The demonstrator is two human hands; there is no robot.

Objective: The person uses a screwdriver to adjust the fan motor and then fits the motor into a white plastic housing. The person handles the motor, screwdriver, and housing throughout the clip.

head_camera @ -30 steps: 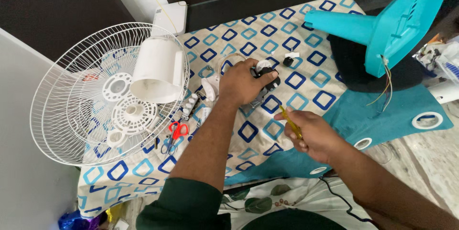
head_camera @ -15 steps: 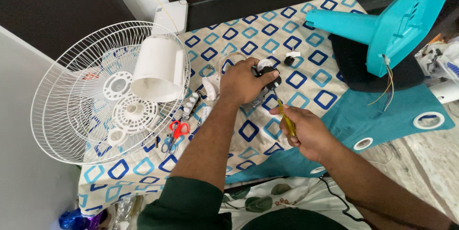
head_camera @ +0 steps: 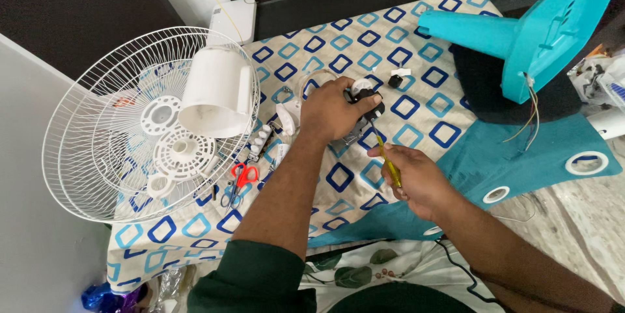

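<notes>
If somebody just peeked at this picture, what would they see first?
Probably the big white wire fan guard lying on the left of the blue-and-white patterned cloth. In the middle, the left hand clamps a small black and white part, and the right hand pokes a yellow-handled screwdriver at it. A bright teal fan stand lies tipped over at the upper right.

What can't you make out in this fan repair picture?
- Small black part, head view: mostly covered by the left hand.
- Screwdriver tip: lost against that part.
- Turquoise fan base: cut off by the right edge.
- Bits beside the red scissors: too small.
</notes>
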